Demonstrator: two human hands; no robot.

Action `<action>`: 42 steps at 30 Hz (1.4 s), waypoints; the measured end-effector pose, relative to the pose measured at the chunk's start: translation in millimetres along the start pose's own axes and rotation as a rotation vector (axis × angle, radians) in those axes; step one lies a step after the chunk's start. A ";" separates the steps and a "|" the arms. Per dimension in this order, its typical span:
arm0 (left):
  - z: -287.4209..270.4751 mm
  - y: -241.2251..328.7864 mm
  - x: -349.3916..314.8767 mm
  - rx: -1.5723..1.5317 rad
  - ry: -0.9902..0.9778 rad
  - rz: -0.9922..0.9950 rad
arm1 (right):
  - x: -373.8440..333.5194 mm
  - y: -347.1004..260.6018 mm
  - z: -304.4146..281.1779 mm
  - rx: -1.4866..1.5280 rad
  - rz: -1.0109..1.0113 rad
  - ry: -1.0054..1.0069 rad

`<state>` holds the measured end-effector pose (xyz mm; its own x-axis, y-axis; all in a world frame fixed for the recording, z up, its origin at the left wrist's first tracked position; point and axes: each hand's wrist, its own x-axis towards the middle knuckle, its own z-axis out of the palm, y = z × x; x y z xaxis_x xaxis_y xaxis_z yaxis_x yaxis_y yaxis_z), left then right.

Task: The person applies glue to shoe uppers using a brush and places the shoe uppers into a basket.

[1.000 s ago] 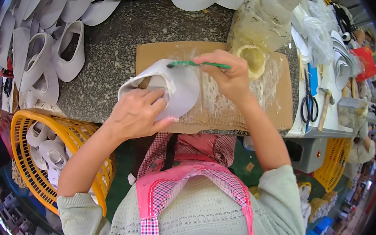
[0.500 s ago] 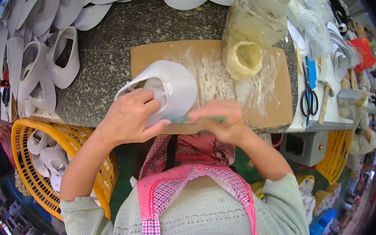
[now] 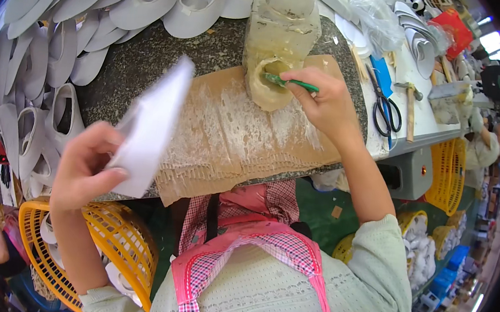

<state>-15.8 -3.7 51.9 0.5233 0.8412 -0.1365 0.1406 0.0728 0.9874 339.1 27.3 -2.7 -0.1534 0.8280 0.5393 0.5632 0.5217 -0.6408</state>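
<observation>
Left hand point(image 3: 86, 167), left of centre: fingers and thumb gripping one white visor-shaped piece point(image 3: 157, 129), blurred, tilted, raised at centre left. Right hand point(image 3: 327, 100), right of centre: pinching a green brush point(image 3: 305, 85), its tip within the mouth of a cloudy, crusted container point(image 3: 281, 35), upper centre. Cardboard sheet point(image 3: 222, 129), centre, smeared white. Black-handled scissors point(image 3: 379, 102) and hammer point(image 3: 411, 111), upper right. Yellow basket point(image 3: 125, 237), lower left.

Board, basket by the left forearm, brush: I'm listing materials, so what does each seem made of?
Board: corrugated cardboard, matt brown, smeared whitish; its ragged near edge shows ridges.
Basket: probably plastic, yellow-orange, with an even, moulded-looking lattice.
Brush: handle likely plastic, smooth bright green; bristle material can't be told.
</observation>
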 end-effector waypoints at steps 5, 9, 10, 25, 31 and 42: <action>22.1 -23.7 -3.1 0.233 0.307 -0.252 | 1.0 4.9 -11.6 0.151 -0.192 0.092; 29.3 -49.1 9.5 0.142 0.205 -0.281 | -24.8 29.9 -18.0 0.544 0.166 0.319; 33.4 -48.1 9.2 0.126 0.170 -0.300 | -26.0 24.8 -25.3 0.430 0.291 0.322; 34.9 -65.1 12.5 -0.673 0.171 -0.272 | -19.5 -56.0 86.8 0.565 -0.223 -0.342; 35.4 -56.0 9.4 -0.870 0.223 -0.179 | 7.5 -58.7 101.6 0.638 -0.079 -0.070; 24.8 -51.8 34.6 0.309 0.444 -0.359 | -20.1 -24.6 17.7 0.381 0.100 0.156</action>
<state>15.9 8.3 -6.0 0.0110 0.9396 -0.3422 0.5120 0.2886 0.8090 313.9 1.4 -7.4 0.0284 0.8526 0.5218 0.2245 0.5032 -0.8345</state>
